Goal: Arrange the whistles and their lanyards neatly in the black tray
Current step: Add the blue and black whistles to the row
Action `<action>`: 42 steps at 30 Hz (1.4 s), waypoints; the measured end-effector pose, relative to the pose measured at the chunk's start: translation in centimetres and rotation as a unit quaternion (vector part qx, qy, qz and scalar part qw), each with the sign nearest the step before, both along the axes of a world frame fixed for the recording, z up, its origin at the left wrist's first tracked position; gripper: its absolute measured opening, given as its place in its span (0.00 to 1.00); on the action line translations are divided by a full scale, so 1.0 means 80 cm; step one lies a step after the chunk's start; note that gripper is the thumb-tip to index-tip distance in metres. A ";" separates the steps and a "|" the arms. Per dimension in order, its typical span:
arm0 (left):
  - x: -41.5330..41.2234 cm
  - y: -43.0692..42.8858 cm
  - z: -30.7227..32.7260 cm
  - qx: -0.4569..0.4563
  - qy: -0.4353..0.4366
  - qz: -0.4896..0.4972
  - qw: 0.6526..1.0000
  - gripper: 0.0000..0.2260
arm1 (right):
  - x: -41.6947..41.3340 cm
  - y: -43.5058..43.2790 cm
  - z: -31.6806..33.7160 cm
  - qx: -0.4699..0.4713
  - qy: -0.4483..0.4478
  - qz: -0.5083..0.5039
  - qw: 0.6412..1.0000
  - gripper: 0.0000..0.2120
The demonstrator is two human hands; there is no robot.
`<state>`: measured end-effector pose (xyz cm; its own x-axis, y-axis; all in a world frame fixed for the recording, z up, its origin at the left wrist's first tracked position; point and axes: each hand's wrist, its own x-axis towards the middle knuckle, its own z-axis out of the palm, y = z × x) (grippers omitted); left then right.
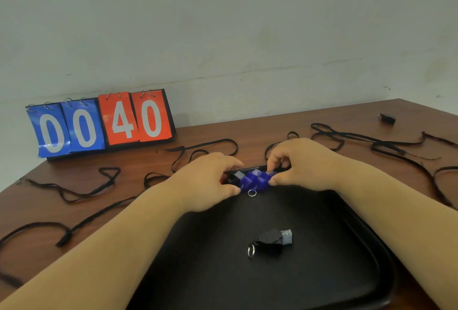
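The left grip (208,180) and right grip (302,163) pinched opposite ends of the blue whistle row (255,179), lying crosswise at the far edge of the black tray (322,272); a loose black whistle (272,241) lay nearer, mid-tray.

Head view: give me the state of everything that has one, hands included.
Black tray: on the table, whistles inside.
Whistle row: blue plus one black, along the tray's far edge.
Left hand: grip on the row's left end.
Right hand: grip on the row's right end.
Loose black whistle: lying alone mid-tray, ring attached.
Lanyards: tangled on the table, outside the tray.
Far whistle: on the table, outside the tray.
Scoreboard: standing, reads 00 40.
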<state>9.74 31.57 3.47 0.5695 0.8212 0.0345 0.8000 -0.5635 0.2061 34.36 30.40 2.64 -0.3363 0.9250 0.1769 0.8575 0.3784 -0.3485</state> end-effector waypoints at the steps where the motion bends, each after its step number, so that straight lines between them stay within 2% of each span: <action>1: 0.001 -0.001 0.000 0.006 -0.005 -0.009 1.000 0.25 | 0.000 0.000 0.000 0.002 0.001 0.002 1.000 0.09; 9: 0.002 0.001 -0.007 0.022 0.015 -0.045 0.999 0.24 | -0.009 -0.003 -0.001 0.010 -0.013 0.005 1.000 0.17; 15: 0.003 0.006 -0.012 0.036 0.015 -0.045 0.998 0.24 | -0.008 0.002 -0.002 0.002 -0.036 0.008 0.999 0.13; 26: 0.004 0.008 -0.013 0.029 0.024 -0.039 0.999 0.24 | -0.006 0.001 0.002 -0.012 -0.043 -0.010 0.999 0.13; 31: 0.004 -0.002 -0.007 0.031 -0.004 -0.030 0.999 0.26 | -0.006 -0.007 0.010 0.004 -0.031 -0.031 0.999 0.14; 34: 0.002 -0.015 0.008 0.039 -0.028 -0.020 0.999 0.19 | -0.004 -0.026 0.031 -0.065 0.013 -0.014 0.998 0.10; 37: 0.000 -0.031 0.023 -0.038 -0.082 -0.045 0.995 0.06 | -0.010 -0.044 0.044 -0.189 0.012 0.052 0.980 0.10; 39: 0.000 -0.040 0.030 -0.134 -0.095 -0.086 0.983 0.06 | -0.015 -0.049 0.046 -0.253 0.002 0.085 0.964 0.11; 42: 0.005 -0.050 0.033 -0.247 -0.061 -0.133 0.958 0.09 | -0.018 -0.053 0.050 -0.296 -0.020 0.103 0.949 0.14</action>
